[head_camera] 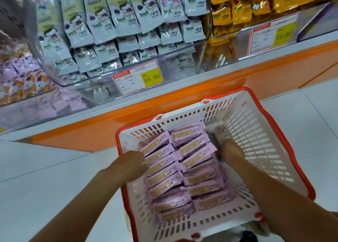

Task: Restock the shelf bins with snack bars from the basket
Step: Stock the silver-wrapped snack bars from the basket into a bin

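— Two rows of purple snack bars (193, 161) lie in the basket (256, 132), on the floor (54, 168) before the shelf bins (175, 68).
— Hands?
— The left hand (135, 159) touches the left row; the right hand (231, 149) reaches down beside the right row. Fingers hidden; grip cannot be told.

Pale tiled floor (54, 177), white orange-rimmed basket (256, 132) standing on it

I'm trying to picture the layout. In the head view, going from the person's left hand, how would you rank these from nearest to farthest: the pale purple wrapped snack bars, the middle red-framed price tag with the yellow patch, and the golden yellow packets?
From the left hand:
1. Pale purple wrapped snack bars, right against it, lower middle.
2. Middle red-framed price tag, higher up, centre.
3. Golden yellow packets, top right.
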The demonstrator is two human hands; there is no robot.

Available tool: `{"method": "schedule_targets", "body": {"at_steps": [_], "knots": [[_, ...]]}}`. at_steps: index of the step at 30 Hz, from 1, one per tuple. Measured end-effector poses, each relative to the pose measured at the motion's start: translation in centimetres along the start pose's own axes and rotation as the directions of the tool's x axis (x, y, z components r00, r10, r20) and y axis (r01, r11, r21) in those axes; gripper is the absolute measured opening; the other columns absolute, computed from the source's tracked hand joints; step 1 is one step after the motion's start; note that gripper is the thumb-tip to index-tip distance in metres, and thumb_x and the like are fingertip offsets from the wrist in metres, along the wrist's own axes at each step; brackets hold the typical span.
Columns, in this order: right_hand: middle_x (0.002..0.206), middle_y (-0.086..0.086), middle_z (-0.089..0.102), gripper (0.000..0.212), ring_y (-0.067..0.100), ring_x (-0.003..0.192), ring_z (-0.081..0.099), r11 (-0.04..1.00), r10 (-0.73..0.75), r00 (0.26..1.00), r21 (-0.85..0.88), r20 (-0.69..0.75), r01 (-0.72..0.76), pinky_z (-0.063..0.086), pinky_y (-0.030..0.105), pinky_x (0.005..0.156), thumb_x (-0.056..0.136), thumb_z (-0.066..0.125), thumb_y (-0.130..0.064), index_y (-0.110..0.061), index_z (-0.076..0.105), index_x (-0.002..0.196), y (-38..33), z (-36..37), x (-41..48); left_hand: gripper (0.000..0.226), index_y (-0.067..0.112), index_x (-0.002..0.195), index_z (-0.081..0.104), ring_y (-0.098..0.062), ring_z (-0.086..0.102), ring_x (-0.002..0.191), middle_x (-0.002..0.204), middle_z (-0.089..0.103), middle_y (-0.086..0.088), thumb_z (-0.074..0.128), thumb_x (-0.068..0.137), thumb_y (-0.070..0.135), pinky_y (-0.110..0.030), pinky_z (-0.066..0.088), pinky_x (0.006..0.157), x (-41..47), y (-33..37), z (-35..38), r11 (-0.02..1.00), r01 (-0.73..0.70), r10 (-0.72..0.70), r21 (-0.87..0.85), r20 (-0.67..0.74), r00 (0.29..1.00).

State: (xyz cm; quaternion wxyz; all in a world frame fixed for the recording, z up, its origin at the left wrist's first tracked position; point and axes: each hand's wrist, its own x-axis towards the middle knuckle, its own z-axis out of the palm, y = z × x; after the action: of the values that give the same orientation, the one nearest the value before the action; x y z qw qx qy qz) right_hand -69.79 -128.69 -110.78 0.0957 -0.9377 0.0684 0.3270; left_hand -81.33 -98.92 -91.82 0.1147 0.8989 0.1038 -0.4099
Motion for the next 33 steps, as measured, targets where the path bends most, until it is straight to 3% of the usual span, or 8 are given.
{"method": "schedule_targets", "body": {"at_steps": [4,7,13,17,22,26,31,33], "knots": [[0.124,0.021,0.057,0.049,0.036,0.111,0.059,0.998,0.037,0.999,0.042,0.001,-0.037,0.05,0.041,0.087,0.089,0.056,-0.007,0.004,0.039,0.133,0.1,0.8,0.4,0.025,0.021,0.112,0.06,-0.009,0.056,0.091,0.113,0.063,0.003,0.047,0.096,0.037,-0.019,0.041,0.072,-0.2,-0.1,0.2,0.999,-0.015,0.015,-0.029,-0.005,1.0],[0.126,0.022,0.055,0.057,0.036,0.114,0.057,0.998,0.029,1.0,0.048,-0.01,-0.028,0.05,0.042,0.09,0.084,0.061,-0.005,0.004,0.037,0.135,0.3,1.0,0.6,0.026,0.022,0.115,0.06,-0.009,0.055,0.093,0.116,0.062,0.003,0.048,0.096,0.037,-0.019,0.039,0.074,-0.7,0.0,0.4,0.999,-0.032,0.031,-0.032,-0.017,0.999],[0.113,0.018,0.063,0.032,0.033,0.103,0.062,0.993,0.071,0.997,0.093,-0.003,-0.07,0.05,0.037,0.08,0.086,0.063,-0.007,-0.002,0.055,0.117,-0.2,0.3,-0.3,0.028,0.022,0.114,0.062,-0.013,0.059,0.099,0.116,0.064,0.002,0.049,0.096,0.039,-0.019,0.044,0.079,-2.0,0.2,1.0,0.998,-0.054,0.053,-0.043,-0.04,0.998],[0.113,0.019,0.064,0.032,0.034,0.104,0.063,0.99,0.098,0.995,0.102,-0.019,-0.096,0.053,0.04,0.084,0.087,0.062,-0.012,0.001,0.059,0.116,0.0,0.8,-1.0,0.031,0.022,0.12,0.06,-0.014,0.058,0.106,0.123,0.061,0.001,0.048,0.096,0.039,-0.02,0.043,0.084,-2.7,0.5,1.3,0.998,-0.061,0.06,-0.028,-0.046,0.997],[0.1,0.017,0.065,0.031,0.03,0.089,0.063,0.964,0.151,0.988,0.216,0.032,-0.155,0.044,0.03,0.066,0.092,0.062,-0.025,0.001,0.062,0.108,0.3,0.4,-1.5,0.032,0.02,0.121,0.06,-0.015,0.057,0.108,0.125,0.061,0.0,0.048,0.097,0.036,-0.023,0.044,0.089,-2.8,0.4,1.5,0.998,-0.056,0.056,0.0,-0.058,0.997],[0.109,0.018,0.064,0.039,0.03,0.096,0.063,0.938,0.21,0.971,0.256,0.113,-0.233,0.041,0.028,0.065,0.087,0.07,-0.026,0.003,0.059,0.111,0.5,0.4,-1.8,0.029,0.021,0.119,0.061,-0.014,0.058,0.105,0.121,0.062,0.0,0.047,0.097,0.034,-0.022,0.045,0.085,-2.9,0.5,1.7,0.999,-0.054,0.055,0.006,-0.044,0.998],[0.09,0.015,0.058,0.044,0.027,0.08,0.056,0.894,0.241,0.951,0.337,0.194,-0.295,0.045,0.03,0.063,0.083,0.073,-0.021,0.003,0.056,0.115,0.5,-0.1,-2.2,0.032,0.018,0.117,0.062,-0.013,0.059,0.102,0.118,0.063,-0.001,0.048,0.097,0.037,-0.024,0.047,0.085,-2.4,0.3,1.7,0.999,-0.036,0.037,0.018,-0.013,0.999],[0.076,0.012,0.055,0.034,0.025,0.07,0.057,0.897,0.219,0.954,0.342,0.206,-0.28,0.045,0.03,0.055,0.084,0.07,-0.019,0.001,0.056,0.108,0.3,-1.1,-2.7,0.032,0.018,0.118,0.062,-0.013,0.059,0.103,0.119,0.063,0.0,0.049,0.096,0.038,-0.024,0.046,0.085,-2.3,0.3,1.5,0.999,-0.037,0.037,0.018,-0.002,0.999]]}}
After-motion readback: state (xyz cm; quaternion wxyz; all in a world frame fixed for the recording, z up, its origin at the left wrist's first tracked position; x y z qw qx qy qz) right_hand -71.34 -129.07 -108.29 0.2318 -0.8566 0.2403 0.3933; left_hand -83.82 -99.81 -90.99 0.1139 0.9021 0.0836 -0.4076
